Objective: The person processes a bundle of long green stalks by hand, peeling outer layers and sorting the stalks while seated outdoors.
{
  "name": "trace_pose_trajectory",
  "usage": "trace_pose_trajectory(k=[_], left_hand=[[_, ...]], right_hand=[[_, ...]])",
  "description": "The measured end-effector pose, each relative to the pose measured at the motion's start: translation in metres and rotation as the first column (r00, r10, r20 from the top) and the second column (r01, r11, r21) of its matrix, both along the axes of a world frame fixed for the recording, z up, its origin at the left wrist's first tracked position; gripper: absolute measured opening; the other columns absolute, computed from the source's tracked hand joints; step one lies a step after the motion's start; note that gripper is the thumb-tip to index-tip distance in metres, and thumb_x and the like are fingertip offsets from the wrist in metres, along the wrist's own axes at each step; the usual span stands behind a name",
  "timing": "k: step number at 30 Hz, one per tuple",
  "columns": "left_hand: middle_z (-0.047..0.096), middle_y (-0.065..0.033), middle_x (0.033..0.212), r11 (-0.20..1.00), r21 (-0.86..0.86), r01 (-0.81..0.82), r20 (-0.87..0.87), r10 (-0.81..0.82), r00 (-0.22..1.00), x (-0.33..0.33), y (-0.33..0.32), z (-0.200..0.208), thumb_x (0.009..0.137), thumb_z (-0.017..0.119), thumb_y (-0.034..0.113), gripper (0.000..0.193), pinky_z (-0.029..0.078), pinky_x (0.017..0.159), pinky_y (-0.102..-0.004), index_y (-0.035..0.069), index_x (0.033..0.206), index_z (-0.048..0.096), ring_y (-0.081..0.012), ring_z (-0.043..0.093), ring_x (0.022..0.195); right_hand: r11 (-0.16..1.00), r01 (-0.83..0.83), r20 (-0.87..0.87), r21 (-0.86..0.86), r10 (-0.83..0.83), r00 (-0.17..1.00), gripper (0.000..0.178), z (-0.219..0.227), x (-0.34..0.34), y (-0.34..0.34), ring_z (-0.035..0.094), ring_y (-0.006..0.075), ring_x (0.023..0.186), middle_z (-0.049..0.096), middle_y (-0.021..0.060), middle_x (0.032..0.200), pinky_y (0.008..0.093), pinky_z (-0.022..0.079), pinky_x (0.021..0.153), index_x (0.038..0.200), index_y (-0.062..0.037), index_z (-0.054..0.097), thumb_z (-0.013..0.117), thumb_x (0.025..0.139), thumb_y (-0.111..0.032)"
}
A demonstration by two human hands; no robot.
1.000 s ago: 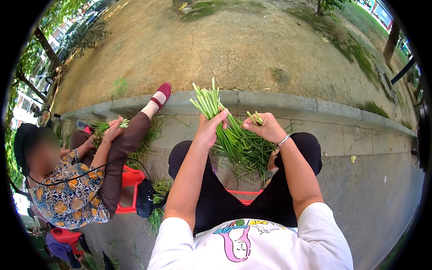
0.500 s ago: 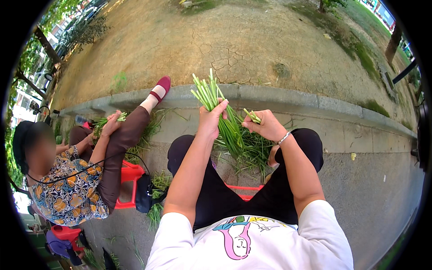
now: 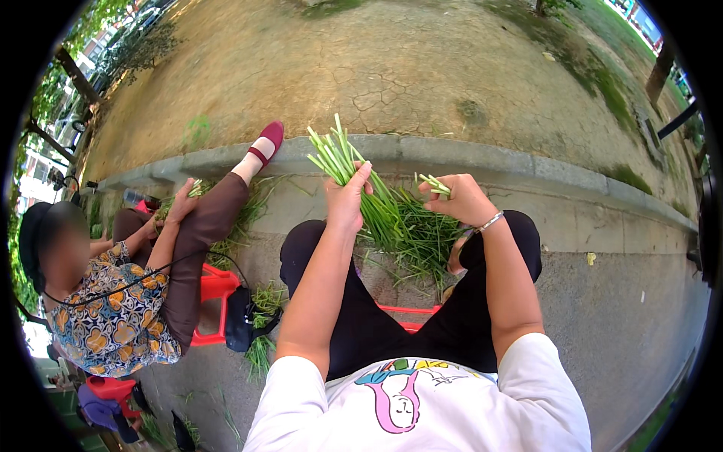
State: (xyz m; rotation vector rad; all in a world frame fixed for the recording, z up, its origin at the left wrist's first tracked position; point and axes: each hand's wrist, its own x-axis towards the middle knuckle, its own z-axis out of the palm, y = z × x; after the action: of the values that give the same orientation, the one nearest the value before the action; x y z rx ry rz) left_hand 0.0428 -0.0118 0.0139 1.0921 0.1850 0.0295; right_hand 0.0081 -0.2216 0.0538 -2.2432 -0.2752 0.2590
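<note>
My left hand [image 3: 345, 202] is closed around a bundle of long, thin green stems [image 3: 382, 218]. Their pale cut ends fan up past my thumb, while the leafy lengths slant down to the right. Just right of the bundle, my right hand [image 3: 463, 202] pinches a few shorter pale-green stems [image 3: 434, 185], pointing up and left. One small stem piece stands at its fingertips. Beneath both hands, between my knees, lies a loose heap of green stalks [image 3: 431, 245] on the pavement.
A low stone kerb [image 3: 489, 167] crosses ahead of my hands, with dry cracked soil beyond. At left, a person [image 3: 113, 320] sits on a red plastic stool [image 3: 216, 301], also holding green stems. A dark bag [image 3: 239, 320] hangs by that stool, near scattered greens [image 3: 260, 350].
The bundle in my left hand has tilted slightly left. My right hand has shifted a little right, away from the bundle, its fingers looser around the short stems. The neighbour's hand has moved slightly left.
</note>
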Motion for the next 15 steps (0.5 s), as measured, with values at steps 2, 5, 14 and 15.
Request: trace_pose_trajectory(k=[2, 5, 14, 15], left_hand=[[0.057, -0.0034, 0.069, 1.000, -0.003, -0.009, -0.014, 0.009, 1.000, -0.003, -0.003, 0.000, 0.074, 0.069, 0.005, 0.012, 0.039, 0.047, -0.0237, 0.003, 0.080, 0.059, -0.0119, 0.051, 0.051], [0.057, -0.0035, 0.069, 1.000, -0.017, -0.021, -0.029, 0.021, 0.999, -0.005, -0.007, 0.003, 0.074, 0.070, 0.006, 0.013, 0.039, 0.047, -0.0238, 0.003, 0.080, 0.059, -0.0122, 0.051, 0.051], [0.057, -0.0039, 0.072, 1.000, -0.018, 0.011, -0.024, -0.012, 1.000, -0.006, -0.004, -0.008, 0.073, 0.069, 0.006, 0.015, 0.039, 0.047, -0.0243, 0.003, 0.083, 0.058, -0.0129, 0.050, 0.053], [0.057, -0.0039, 0.072, 1.000, -0.018, 0.008, -0.025, -0.008, 1.000, -0.004, -0.002, -0.010, 0.073, 0.069, 0.006, 0.015, 0.039, 0.047, -0.0243, 0.003, 0.083, 0.058, -0.0129, 0.050, 0.053]], right_hand=[[1.000, 0.019, 0.077, 0.019, -0.021, 0.997, 0.024, -0.010, 0.001, 0.002, 0.058, 0.0111, 0.068, 0.062, 0.0059, 0.076, 0.0254, 0.045, 0.062, 0.093, -0.0033, 0.065, 0.071, 0.071, -0.012], [0.965, 0.052, 0.143, 0.258, -0.091, 0.986, 0.025, -0.022, 0.001, 0.013, 0.060, 0.0203, 0.068, 0.061, 0.0107, 0.076, 0.0313, 0.046, 0.062, 0.085, -0.0035, 0.066, 0.073, 0.070, -0.021], [0.935, -0.051, 0.090, 0.352, 0.020, 0.996, 0.017, -0.022, -0.004, 0.026, 0.045, 0.0068, 0.060, 0.053, 0.0003, 0.063, 0.0249, 0.039, 0.054, 0.072, 0.0001, 0.056, 0.068, 0.075, -0.011], [0.900, -0.162, 0.010, 0.404, 0.173, 0.985, 0.016, -0.016, -0.005, 0.024, 0.045, 0.0065, 0.060, 0.053, -0.0002, 0.063, 0.0243, 0.039, 0.055, 0.072, -0.0002, 0.056, 0.068, 0.075, -0.010]])
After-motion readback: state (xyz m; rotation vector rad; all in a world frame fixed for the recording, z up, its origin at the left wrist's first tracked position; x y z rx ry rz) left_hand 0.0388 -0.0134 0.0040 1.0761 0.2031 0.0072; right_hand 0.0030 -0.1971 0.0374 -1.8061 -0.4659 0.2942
